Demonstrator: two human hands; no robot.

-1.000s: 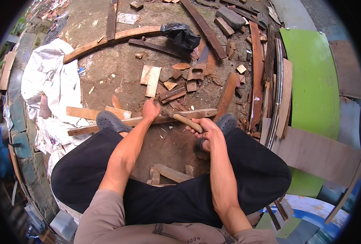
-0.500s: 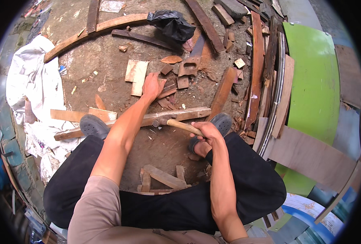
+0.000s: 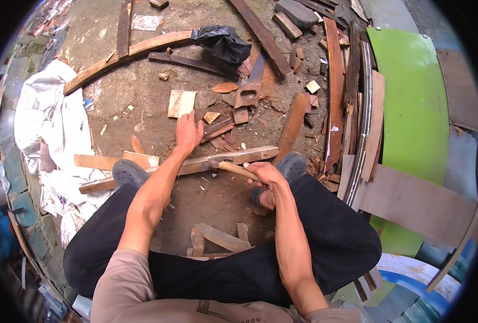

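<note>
My right hand [image 3: 267,175] is wrapped round the wooden handle of a hammer [image 3: 238,170]. Its dark head rests over a long wooden batten [image 3: 250,154] lying across the ground in front of my feet. My left hand [image 3: 188,132] reaches forward with fingers stretched out, their tips at the lower edge of a pale square wood piece [image 3: 181,103]. Whether they press on it is hard to see. Close to its right lie a small pale wood chip [image 3: 211,117] and a dark reddish wood offcut [image 3: 217,129].
A handsaw [image 3: 251,89] lies ahead, near a black plastic bag [image 3: 221,44]. White sacking [image 3: 53,116] spreads at the left. Long planks [image 3: 334,97] and a green sheet [image 3: 409,102] line the right side. Between my legs sits a small wooden frame [image 3: 221,237].
My left hand has moved left and slightly back toward me, off the dark offcuts to the pale wood piece. The small chip now shows beside it. The right hand keeps the hammer, nearly still.
</note>
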